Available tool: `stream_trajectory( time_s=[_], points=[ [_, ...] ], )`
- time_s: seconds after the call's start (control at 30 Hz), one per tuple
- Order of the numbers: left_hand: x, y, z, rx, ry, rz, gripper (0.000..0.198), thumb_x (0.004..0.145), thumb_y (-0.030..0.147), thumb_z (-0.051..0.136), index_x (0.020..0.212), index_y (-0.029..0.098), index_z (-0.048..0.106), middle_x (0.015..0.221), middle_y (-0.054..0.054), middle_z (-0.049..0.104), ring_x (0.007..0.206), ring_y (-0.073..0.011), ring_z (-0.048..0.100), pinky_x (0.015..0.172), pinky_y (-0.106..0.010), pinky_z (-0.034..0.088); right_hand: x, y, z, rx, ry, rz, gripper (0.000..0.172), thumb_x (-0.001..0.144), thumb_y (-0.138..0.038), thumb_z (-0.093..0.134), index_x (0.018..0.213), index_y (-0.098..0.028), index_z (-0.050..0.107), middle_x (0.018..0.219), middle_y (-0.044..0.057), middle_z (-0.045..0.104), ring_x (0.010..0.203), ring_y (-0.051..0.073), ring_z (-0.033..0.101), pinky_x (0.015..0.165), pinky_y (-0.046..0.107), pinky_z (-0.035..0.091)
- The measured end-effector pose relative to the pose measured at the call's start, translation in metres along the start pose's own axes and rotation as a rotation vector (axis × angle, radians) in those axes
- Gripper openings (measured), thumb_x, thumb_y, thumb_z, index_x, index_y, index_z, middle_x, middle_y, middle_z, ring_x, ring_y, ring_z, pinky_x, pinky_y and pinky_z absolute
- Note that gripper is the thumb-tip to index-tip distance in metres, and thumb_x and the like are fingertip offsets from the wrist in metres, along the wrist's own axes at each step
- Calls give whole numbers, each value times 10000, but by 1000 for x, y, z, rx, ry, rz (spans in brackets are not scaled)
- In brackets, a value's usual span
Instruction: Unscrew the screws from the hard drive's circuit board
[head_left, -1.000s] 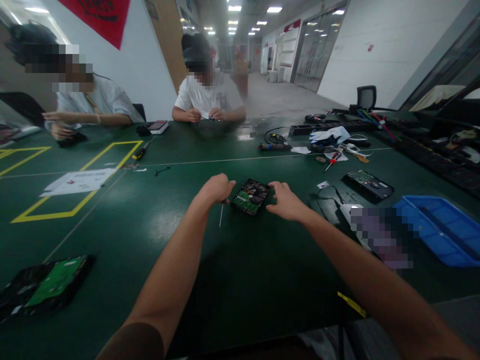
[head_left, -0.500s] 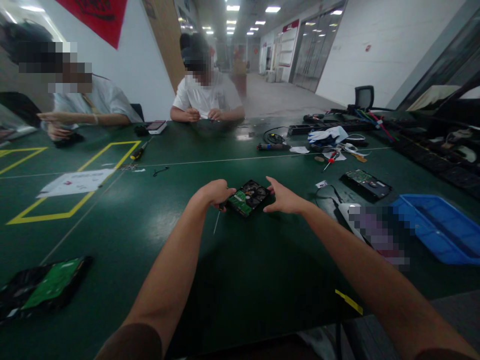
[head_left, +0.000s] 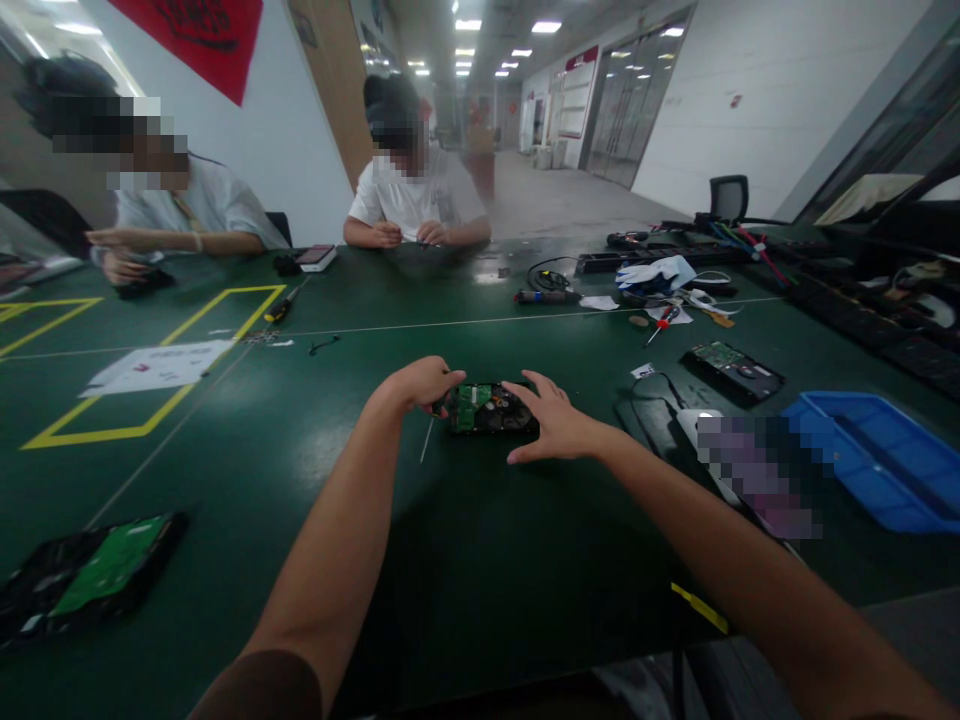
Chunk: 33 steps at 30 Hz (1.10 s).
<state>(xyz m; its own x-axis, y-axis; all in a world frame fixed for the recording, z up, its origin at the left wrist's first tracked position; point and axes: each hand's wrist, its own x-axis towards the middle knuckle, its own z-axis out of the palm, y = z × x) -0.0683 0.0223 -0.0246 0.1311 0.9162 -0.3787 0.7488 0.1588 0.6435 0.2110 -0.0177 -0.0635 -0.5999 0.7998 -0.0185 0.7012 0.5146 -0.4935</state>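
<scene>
A black hard drive (head_left: 487, 409) lies on the green table (head_left: 480, 560) with its green circuit board facing up. My left hand (head_left: 421, 384) is closed around a small screwdriver (head_left: 428, 436) whose thin shaft points down toward me, and its knuckles touch the drive's left end. My right hand (head_left: 551, 420) rests on the drive's right end with fingers spread.
Another hard drive (head_left: 82, 575) lies at the near left and a third one (head_left: 733, 367) at the right. A blue bin (head_left: 877, 455) sits at the far right. Two people sit across the table. Tools, cables and gloves (head_left: 656, 270) clutter the far right.
The drive has been turned from a diagonal to lie square across in front of me and pulled slightly closer. My right hand shifted onto its right end.
</scene>
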Motion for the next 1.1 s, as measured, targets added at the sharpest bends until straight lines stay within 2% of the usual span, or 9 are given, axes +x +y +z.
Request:
stream_trajectory(
  time_s=[0.13, 0.3, 0.4, 0.67, 0.8, 0.9, 1.1],
  points=[
    [-5, 3, 1, -31, -66, 47, 413, 910, 515, 636, 659, 187, 630, 612, -87, 694, 571, -228, 692, 540, -296, 458, 12, 4, 6, -42, -5, -54, 1060, 688, -687, 849, 1587, -438, 347, 1714, 103, 111, 1562, 470, 87, 1212, 686, 153],
    [-1, 1, 5, -96, -85, 86, 395, 873, 534, 677, 689, 185, 657, 583, -73, 688, 553, -210, 677, 514, -283, 451, 9, 9, 13, -94, 35, -76, 966, 744, -704, 797, 1573, -432, 382, 1684, 122, 203, 1541, 454, 178, 1204, 676, 172],
    [2, 3, 9, -111, -81, 128, 406, 865, 564, 683, 731, 180, 668, 638, -86, 711, 557, -224, 685, 496, -295, 453, 4, 13, 15, -151, 72, -92, 911, 782, -690, 772, 1569, -432, 393, 1665, 124, 238, 1523, 450, 216, 1194, 674, 193],
    [1, 15, 23, -86, -210, 200, 393, 954, 542, 566, 877, 170, 663, 783, -79, 740, 642, -208, 716, 510, -288, 493, -2, 20, 18, -305, 148, -157, 801, 827, -688, 706, 1523, -349, 498, 1613, 155, 308, 1451, 464, 308, 1164, 676, 232],
    [0, 16, 20, -186, -127, 217, 313, 924, 481, 655, 906, 169, 644, 901, -99, 754, 639, -195, 715, 507, -287, 506, -8, 23, 19, -315, 174, -170, 756, 842, -674, 696, 1505, -360, 514, 1596, 150, 316, 1440, 458, 316, 1158, 667, 242],
    [-3, 17, 14, -280, -40, 343, 250, 930, 419, 674, 952, 176, 624, 961, -106, 748, 695, -192, 731, 557, -301, 550, -10, 25, 21, -315, 184, -193, 734, 863, -661, 682, 1510, -365, 506, 1582, 145, 341, 1445, 436, 319, 1163, 657, 233],
    [-15, 20, 0, -383, 78, 484, 194, 917, 323, 697, 1019, 171, 634, 912, -71, 701, 769, -199, 750, 639, -319, 609, -9, 27, 24, -321, 198, -203, 691, 883, -650, 665, 1495, -362, 524, 1527, 150, 400, 1415, 415, 364, 1152, 637, 257]
  ],
)
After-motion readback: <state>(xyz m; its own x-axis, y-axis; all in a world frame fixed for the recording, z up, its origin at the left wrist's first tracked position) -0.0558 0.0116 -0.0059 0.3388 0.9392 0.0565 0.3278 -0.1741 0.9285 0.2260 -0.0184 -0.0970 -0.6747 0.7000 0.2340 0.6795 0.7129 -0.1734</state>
